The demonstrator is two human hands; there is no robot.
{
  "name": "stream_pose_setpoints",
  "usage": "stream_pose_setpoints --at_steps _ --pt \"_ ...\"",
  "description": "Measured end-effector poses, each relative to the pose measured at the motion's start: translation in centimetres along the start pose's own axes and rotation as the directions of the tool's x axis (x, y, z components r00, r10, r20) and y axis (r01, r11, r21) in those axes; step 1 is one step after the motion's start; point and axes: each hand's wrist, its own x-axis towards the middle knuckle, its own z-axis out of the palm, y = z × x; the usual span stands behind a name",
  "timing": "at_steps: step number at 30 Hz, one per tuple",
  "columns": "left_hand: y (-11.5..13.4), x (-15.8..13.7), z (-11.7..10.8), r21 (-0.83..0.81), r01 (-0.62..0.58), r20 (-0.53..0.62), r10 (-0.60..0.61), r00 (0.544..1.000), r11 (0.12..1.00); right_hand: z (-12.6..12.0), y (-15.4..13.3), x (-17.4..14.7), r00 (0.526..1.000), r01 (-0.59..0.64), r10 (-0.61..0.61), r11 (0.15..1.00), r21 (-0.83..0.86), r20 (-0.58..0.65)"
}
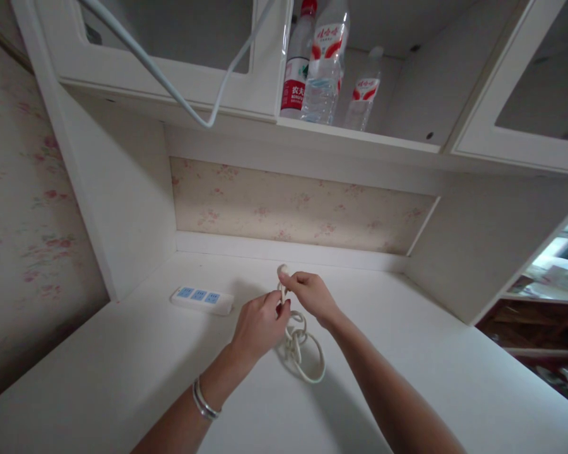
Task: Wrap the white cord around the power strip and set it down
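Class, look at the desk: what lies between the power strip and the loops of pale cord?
In the head view, the left hand comes between the power strip and the pale cord.

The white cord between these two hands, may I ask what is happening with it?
A person is holding part of the white cord with the left hand and the right hand close together. The rest is in tangled loops below the hands; whether these loops touch the white desk is hard to tell. A power strip lies on the desk to the left, and neither hand touches it.
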Motion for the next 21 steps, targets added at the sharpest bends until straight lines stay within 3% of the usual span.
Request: stream_pose_setpoints --at_steps 5,9,15,21 --pt "-0.3 -0.5 0.4 0.076 -0.119 0.062 0.114 0.992 0.990 1.1 2.4 -1.2 0.959 -0.203 0.108 0.907 0.368 0.262" --pt "-0.6 -0.6 0.6 0.114 -0.166 0.115 0.153 0.982 0.980 1.7 3.2 -1.9 0.939 -0.297 0.144 0.796 0.527 0.312" --pt "-0.7 -1.0 1.1 0.039 -0.168 0.086 0.165 0.983 0.985 2.1 3.7 -2.0 0.929 -0.324 0.179 0.819 0.474 0.325" --pt "-0.6 -1.3 1.3 -0.001 -0.108 0.014 0.108 0.994 0.994 2.4 3.1 -2.9 0.945 -0.234 0.052 0.798 0.556 0.324"
